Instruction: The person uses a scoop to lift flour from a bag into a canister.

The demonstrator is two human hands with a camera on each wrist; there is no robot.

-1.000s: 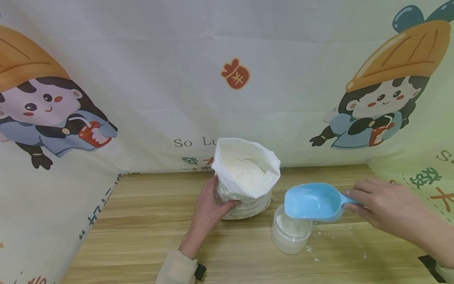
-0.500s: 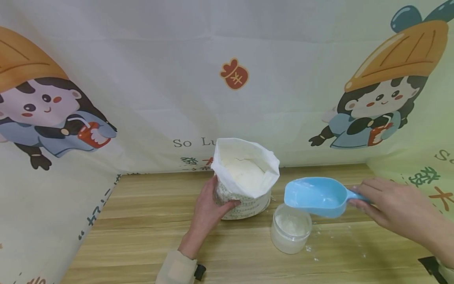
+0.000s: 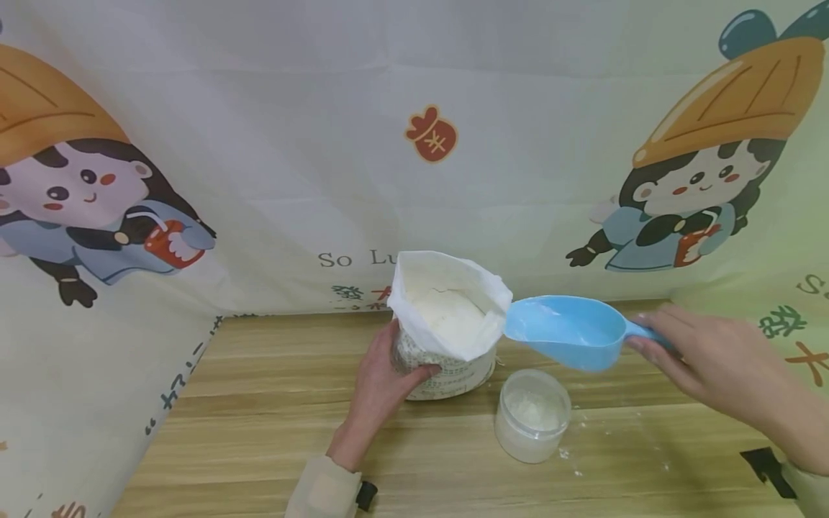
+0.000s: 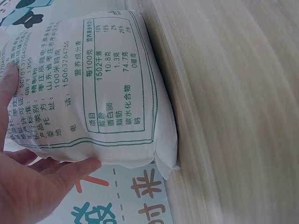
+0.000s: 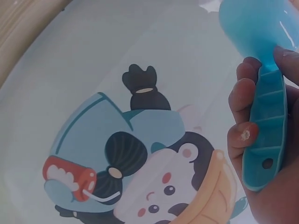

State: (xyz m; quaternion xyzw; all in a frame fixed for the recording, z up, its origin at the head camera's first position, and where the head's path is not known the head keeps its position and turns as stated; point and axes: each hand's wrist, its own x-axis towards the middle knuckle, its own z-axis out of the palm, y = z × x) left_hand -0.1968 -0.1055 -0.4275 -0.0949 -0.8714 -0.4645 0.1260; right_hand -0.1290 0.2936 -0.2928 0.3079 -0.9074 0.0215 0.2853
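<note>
My left hand [image 3: 388, 374] grips the side of a white cloth flour bag [image 3: 463, 370], thumb across its front and fingers round the far side. The bag stands upright, its mouth folded wide, with pale flour [image 3: 447, 313] inside. In the left wrist view, green print covers the bag [image 4: 93, 84]. A blue scoop [image 3: 570, 327] is held by its handle in my right hand [image 3: 719, 356], its tip at the bag's right rim. White residue clings inside the scoop. Below it stands a clear round jar [image 3: 532, 417] with flour in it. The right wrist view shows fingers curled round the ribbed handle [image 5: 268, 126].
A wood-grain table [image 3: 259, 403] bears everything. Flour specks [image 3: 578, 473] lie right of the jar. A printed cloth [image 3: 311, 144] with cartoon figures hangs behind and along both sides.
My right hand has raised the scoop from over the jar and brought its tip up and left to the bag's rim. The left hand, bag and jar have stayed put.
</note>
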